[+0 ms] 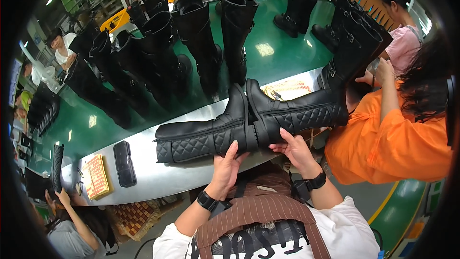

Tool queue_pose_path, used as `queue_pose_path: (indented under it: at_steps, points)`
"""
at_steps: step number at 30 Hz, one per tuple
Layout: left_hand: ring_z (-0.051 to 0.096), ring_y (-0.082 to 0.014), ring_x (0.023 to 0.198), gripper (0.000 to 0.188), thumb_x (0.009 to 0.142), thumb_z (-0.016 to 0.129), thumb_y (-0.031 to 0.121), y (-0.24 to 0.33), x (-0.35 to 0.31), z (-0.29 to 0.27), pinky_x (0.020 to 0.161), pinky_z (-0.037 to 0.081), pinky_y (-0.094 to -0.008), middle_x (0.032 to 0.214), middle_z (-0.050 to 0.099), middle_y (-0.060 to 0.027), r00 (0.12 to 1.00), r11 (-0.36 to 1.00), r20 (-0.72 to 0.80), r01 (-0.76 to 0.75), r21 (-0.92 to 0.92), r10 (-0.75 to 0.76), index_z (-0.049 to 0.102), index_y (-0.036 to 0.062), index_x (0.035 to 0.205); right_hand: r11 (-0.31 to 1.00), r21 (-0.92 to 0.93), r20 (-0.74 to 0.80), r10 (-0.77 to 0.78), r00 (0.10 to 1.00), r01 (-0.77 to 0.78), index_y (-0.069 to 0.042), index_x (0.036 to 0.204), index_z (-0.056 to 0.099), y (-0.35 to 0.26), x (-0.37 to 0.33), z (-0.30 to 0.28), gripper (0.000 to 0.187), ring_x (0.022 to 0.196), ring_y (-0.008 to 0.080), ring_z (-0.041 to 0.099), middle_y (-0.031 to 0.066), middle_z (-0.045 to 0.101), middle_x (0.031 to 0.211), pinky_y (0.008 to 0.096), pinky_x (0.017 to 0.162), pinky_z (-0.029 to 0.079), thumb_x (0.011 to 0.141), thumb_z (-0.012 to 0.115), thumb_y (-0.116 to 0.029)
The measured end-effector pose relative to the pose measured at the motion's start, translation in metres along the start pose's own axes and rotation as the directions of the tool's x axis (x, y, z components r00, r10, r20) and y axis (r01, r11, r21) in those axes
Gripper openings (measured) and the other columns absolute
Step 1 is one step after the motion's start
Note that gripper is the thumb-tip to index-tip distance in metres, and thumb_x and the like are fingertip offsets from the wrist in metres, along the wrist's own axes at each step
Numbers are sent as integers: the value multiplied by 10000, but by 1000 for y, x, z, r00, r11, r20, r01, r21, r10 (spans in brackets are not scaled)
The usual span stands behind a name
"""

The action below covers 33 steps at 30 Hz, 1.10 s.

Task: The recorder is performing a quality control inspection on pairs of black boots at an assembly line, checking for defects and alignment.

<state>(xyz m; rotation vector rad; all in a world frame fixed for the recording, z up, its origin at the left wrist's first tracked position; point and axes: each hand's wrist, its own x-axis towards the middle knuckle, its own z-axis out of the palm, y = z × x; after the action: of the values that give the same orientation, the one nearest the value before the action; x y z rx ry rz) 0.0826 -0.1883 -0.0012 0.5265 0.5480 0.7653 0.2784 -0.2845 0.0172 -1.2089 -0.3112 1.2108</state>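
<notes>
Two tall black boots with quilted shafts and side zips lie sole to sole over the metal edge of the table. My left hand (226,170) is closed at the heel of the left boot (199,138), thumb up along its side and fingers partly hidden below. The right boot (302,110) is gripped near its heel by my right hand (298,152), its thumb pressed on the leather. Both shafts point outward, away from each other, and the toes point to the far side. The soles meet or nearly meet between my hands.
Several upright black boots (196,43) stand on the green table (266,14). A dark phone (124,163) and a stack of printed cards (96,176) lie at left; a printed sheet (287,89) lies behind the right boot. A person in orange (383,144) works close on my right.
</notes>
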Motion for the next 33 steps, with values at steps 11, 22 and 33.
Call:
queue_pose_path:
  at_steps: [11, 22, 33]
  points:
    - [590, -248, 1130, 376, 959, 591, 260, 15, -14, 26, 1008, 446, -450, 1221, 616, -98, 993, 995, 84, -89, 33, 86, 522, 47, 1260, 972, -23, 105, -232, 967, 235, 57, 1144, 596, -24, -24, 7, 348, 786, 247, 699, 138, 684, 996, 364, 734, 588, 956, 587, -236]
    - [585, -274, 1144, 389, 968, 569, 238, 17, -25, 9, 1018, 455, -487, 1245, 597, -130, 979, 976, -31, -201, 85, 204, 499, 24, 1286, 981, -58, 230, -168, 959, 186, 55, 1162, 584, -25, -9, 23, 351, 812, 225, 693, 123, 666, 1064, 348, 748, 585, 965, 580, -236]
    - [596, -249, 1114, 333, 954, 601, 208, 28, -43, -31, 1021, 453, -484, 1205, 621, -103, 951, 965, -163, -261, 35, 263, 547, 37, 1234, 979, -195, 385, 21, 923, 59, 13, 1102, 623, 3, 28, 51, 359, 811, 200, 698, 108, 687, 976, 283, 718, 551, 930, 642, -301]
